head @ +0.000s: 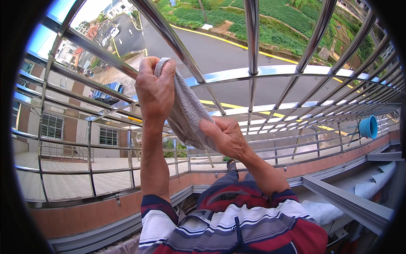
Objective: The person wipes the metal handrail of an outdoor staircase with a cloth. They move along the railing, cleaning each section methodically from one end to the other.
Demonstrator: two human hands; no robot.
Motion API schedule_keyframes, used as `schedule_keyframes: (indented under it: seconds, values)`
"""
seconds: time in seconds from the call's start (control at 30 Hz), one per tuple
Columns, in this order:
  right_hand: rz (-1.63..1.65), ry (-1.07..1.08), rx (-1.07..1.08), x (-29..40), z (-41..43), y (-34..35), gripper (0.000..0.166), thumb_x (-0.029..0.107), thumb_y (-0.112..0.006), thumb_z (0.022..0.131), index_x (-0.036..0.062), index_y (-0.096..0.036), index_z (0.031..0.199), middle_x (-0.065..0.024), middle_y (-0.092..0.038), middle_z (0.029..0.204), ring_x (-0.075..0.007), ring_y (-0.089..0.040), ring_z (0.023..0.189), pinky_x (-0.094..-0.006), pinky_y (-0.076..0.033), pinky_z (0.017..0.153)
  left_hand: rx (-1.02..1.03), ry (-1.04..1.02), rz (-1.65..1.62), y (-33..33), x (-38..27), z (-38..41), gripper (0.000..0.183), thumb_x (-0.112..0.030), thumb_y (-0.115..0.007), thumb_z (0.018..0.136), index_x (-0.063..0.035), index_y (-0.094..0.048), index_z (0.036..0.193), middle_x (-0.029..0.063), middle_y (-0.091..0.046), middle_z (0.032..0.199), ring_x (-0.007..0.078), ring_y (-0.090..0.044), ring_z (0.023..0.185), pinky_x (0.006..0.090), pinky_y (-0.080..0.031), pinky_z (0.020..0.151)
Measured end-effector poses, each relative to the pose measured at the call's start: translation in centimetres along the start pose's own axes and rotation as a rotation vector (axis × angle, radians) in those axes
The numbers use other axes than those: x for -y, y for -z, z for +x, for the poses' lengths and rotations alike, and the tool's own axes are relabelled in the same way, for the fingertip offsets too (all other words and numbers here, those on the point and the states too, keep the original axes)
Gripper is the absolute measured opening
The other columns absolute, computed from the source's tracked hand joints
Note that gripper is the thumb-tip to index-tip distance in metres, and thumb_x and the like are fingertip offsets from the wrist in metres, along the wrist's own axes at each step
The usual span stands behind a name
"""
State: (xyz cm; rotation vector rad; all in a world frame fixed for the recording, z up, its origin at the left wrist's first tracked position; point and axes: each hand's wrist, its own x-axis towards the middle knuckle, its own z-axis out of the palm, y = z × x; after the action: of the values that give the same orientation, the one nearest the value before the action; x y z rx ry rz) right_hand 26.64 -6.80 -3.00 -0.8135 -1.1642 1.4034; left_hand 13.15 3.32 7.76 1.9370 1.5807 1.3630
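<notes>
A grey terry cloth (192, 106) is stretched on a slant between my two hands, in front of a stainless steel window cage. My left hand (156, 85) is raised at the cloth's upper end, fingers and thumb closed around it, close to a slanting steel bar (104, 55). Lower and to the right, my right hand (225, 131) pinches the cloth's lower part between thumb and fingers. The cloth hangs in folds below the line between the hands. Whether it touches the bars behind it, I cannot tell.
Steel bars (252, 38) surround me in front and at the sides. A blue bucket (368, 127) is at the cage's right end. Below me runs a reddish ledge (127, 203) with a grey window frame (345, 203). A road (219, 54) lies far below, outside.
</notes>
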Motion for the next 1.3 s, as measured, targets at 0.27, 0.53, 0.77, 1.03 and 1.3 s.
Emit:
schedule_keyframes:
  seconds: [0.27,0.53,0.77,1.03,1.3]
  values:
    - [0.697,-0.278,-0.236,-1.7,3.6,-1.1,0.032,0.026,-0.055,0.097,-0.0017,-0.067,0.108,-0.0032,-0.067,0.095,-0.0086,-0.058,0.08,-0.0231,-0.045,0.073,0.47,-0.107,0.275,-3.8,3.8,6.6,0.032,-0.027,-0.072,0.077,0.0001,-0.062,0.09,0.0096,-0.062,0.072,0.016,-0.059,0.068,0.0325,-0.048,0.065]
    - [0.746,-0.267,-0.229,-1.2,4.2,-0.6,0.037,0.029,-0.056,0.095,-0.0026,-0.064,0.112,-0.0095,-0.069,0.098,-0.0142,-0.065,0.083,-0.0265,-0.051,0.072,0.756,-0.038,0.261,-5.4,2.9,8.3,0.032,-0.029,-0.076,0.08,0.0001,-0.064,0.089,0.0019,-0.064,0.078,0.0096,-0.057,0.071,0.0277,-0.047,0.064]
    - [0.901,-0.251,-0.234,-0.4,2.9,1.2,0.031,0.024,-0.057,0.094,-0.0035,-0.066,0.105,-0.0086,-0.069,0.09,-0.0119,-0.064,0.074,-0.0241,-0.05,0.065,0.881,0.158,-0.011,-4.6,2.4,7.6,0.024,-0.025,-0.076,0.083,-0.0044,-0.065,0.09,-0.0027,-0.061,0.075,0.0043,-0.053,0.068,0.0216,-0.042,0.058]
    - [0.858,-0.267,-0.177,0.3,5.1,1.8,0.03,0.022,-0.058,0.093,-0.0055,-0.068,0.098,-0.0106,-0.069,0.092,-0.0137,-0.066,0.078,-0.026,-0.052,0.069,0.511,-0.02,0.316,-5.5,3.1,8.0,0.032,-0.029,-0.072,0.078,0.0009,-0.066,0.089,0.0078,-0.064,0.073,0.0143,-0.059,0.069,0.0316,-0.049,0.065]
    - [0.98,-0.107,-0.449,4.6,3.3,3.8,0.018,0.018,-0.053,0.098,0.003,-0.063,0.1,-0.0079,-0.068,0.087,-0.0191,-0.067,0.076,-0.0306,-0.054,0.07,0.042,-0.319,0.308,-1.9,1.9,-0.5,0.017,-0.014,-0.069,0.085,-0.0023,-0.058,0.091,0.0176,-0.065,0.073,0.0348,-0.068,0.07,0.0426,-0.05,0.062]
